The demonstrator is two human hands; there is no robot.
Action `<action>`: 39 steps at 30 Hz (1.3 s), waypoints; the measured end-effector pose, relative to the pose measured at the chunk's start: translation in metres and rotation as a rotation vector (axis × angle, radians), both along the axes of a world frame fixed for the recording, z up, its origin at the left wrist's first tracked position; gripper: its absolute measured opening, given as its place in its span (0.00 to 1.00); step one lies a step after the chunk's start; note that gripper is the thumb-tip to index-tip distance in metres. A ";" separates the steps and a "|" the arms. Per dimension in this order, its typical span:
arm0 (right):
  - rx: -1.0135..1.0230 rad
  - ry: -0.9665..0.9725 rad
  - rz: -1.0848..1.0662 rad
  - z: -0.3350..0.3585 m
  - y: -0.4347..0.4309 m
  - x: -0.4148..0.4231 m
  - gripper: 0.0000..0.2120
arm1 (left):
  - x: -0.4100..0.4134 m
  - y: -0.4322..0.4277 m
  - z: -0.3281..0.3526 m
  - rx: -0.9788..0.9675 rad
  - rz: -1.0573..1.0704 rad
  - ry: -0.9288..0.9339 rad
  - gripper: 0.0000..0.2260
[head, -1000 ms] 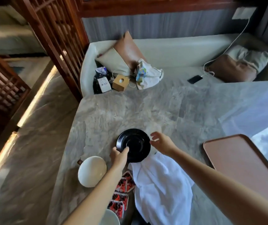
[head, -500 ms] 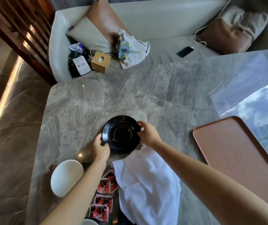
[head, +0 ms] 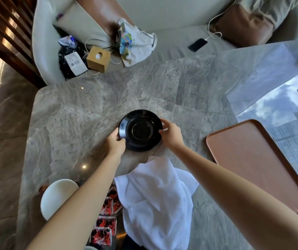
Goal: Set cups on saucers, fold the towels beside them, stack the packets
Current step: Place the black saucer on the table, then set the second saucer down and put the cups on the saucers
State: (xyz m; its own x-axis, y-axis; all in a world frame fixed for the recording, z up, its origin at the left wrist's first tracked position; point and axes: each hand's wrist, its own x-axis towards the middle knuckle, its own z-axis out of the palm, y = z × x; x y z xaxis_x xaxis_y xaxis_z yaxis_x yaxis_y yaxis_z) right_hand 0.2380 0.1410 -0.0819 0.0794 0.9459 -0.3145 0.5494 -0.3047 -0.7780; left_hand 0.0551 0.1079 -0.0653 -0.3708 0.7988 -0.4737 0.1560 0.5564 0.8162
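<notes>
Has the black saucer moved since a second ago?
Yes. The black saucer has moved toward the sofa: its near rim met the white towel before; now bare table shows between them.

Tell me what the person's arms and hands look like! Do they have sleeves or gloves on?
No sleeves and no gloves! The left forearm and the right forearm are bare all the way to the picture's edge. The left hand and the right hand are bare too. I can see no watch, bracelet or ring on them.
</notes>
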 end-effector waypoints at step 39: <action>-0.219 -0.045 0.118 0.024 -0.356 0.063 0.19 | 0.000 -0.247 0.033 -0.212 -1.099 0.810 0.11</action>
State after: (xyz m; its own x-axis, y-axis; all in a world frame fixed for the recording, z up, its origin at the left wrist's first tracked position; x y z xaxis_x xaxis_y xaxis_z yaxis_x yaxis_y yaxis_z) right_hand 0.3011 -0.2153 -0.0577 -0.0094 0.8593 -0.5114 0.6240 -0.3946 -0.6745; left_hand 0.0555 -0.1388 -0.0323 0.1688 0.7979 -0.5787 0.9772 -0.0589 0.2038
